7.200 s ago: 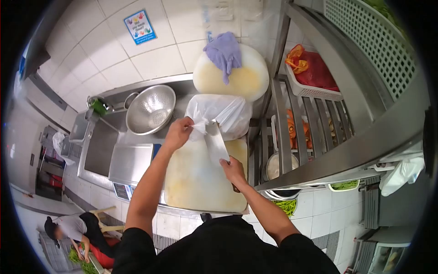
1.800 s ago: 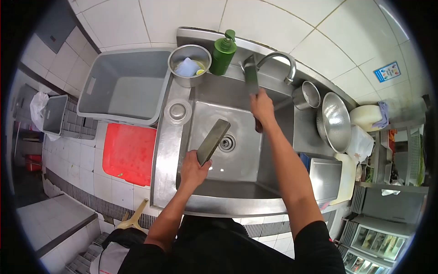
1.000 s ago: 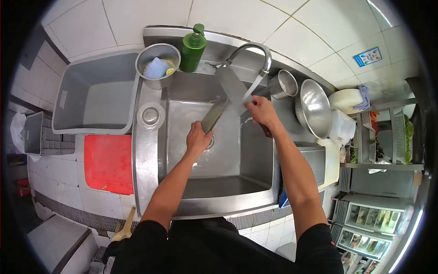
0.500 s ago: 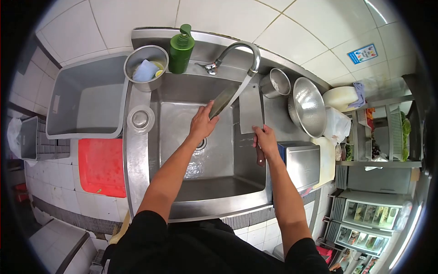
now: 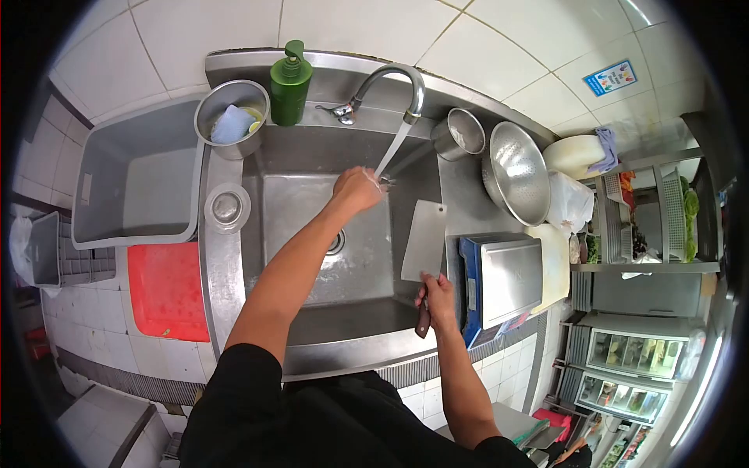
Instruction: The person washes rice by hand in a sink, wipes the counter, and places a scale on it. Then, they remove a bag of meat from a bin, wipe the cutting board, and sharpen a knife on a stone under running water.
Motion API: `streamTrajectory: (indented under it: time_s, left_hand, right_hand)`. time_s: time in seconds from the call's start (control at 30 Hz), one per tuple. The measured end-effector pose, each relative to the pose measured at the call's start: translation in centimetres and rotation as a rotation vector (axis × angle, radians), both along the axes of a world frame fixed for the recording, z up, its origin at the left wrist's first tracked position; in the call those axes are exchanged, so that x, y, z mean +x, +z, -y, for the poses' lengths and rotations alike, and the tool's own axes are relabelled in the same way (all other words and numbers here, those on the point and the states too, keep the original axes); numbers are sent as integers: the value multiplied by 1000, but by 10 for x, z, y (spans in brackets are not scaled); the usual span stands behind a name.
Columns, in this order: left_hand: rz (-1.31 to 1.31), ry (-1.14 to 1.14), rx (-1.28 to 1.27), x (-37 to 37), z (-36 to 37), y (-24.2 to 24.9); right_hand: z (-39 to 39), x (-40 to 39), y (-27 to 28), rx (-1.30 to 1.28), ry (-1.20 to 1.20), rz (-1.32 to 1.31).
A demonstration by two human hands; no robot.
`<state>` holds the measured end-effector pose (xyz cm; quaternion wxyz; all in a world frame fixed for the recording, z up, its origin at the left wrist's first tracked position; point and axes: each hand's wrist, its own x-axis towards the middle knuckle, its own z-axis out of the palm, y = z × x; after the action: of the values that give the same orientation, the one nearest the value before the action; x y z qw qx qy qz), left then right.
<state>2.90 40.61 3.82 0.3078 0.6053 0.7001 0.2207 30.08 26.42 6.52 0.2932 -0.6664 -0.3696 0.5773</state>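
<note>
My right hand (image 5: pixel 437 300) is closed around the dark handle of a cleaver (image 5: pixel 424 240). Its broad blade points away from me above the right side of the steel sink (image 5: pixel 304 300). Under the stream from the curved faucet (image 5: pixel 413 92), my left hand (image 5: pixel 360 189) has its fingers curled, and water splashes off them. Whatever the left hand holds is mostly hidden by the hand; only a small dark bit shows at the fingers. The cleaver is apart from the left hand and out of the stream.
Behind the sink stand a green pump bottle (image 5: pixel 290 90) and a steel pot (image 5: pixel 204 117) holding a cloth. A small steel pot (image 5: pixel 442 144), a large bowl (image 5: pixel 499 187) and a steel-topped scale (image 5: pixel 511 281) line the right. A grey tub (image 5: pixel 140 222) sits left.
The cleaver has come toward me and slightly left. My left hand has moved up into the water; the flat dark-green piece it held out earlier is now mostly hidden. The view has shifted slightly.
</note>
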Motion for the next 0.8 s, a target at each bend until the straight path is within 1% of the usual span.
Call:
streamTrajectory:
  time_s: [0.03,0.1,0.17,0.23,0.3,0.37,0.43,0.47,0.53,0.57,0.63,0.67,0.7,0.77,0.8]
  left_hand:
    - [-42,-53,-45,-1,-1,7]
    - [-37,-17,-36,-6,8,18]
    - [-39,33,-34,-19,35,20]
    - [175,225,138,-24,70,17]
    - [239,328,314,-33,120,16]
    - [312,492,497,-42,174,19]
    - [89,577,619,-67,215,14]
    - [84,585,611,-82,225,12]
    - [-272,615,630,-114,232,10]
    - [-278,630,632,-127,229,5]
    - [-224,733,612,-144,212,-10]
    - [2,741,591,-145,207,-15]
    - [12,741,596,-141,204,-20]
    - [112,618,577,-121,195,-15]
    - [82,580,643,-109,189,-19]
  right_hand:
    - [6,2,0,0,4,-8]
    - [17,3,-2,-50,-20,1]
    - [23,7,-10,-60,-21,-4]
    - [28,8,-14,-76,-20,-12]
    - [29,9,-19,-66,5,-21]
    - [29,8,-20,-76,32,-23]
    - [29,8,-26,-73,50,-13]
    - [29,8,-28,-60,68,5]
    - [28,3,-31,-70,98,-2]
    - [25,-2,-29,-72,114,-9]
    - [23,-14,-23,-60,140,12]
    - [24,-19,-18,-56,153,37]
    - [22,-24,-15,-49,150,44]
    - [20,-32,-7,-21,182,76]
    - [14,-36,-2,45,263,152]
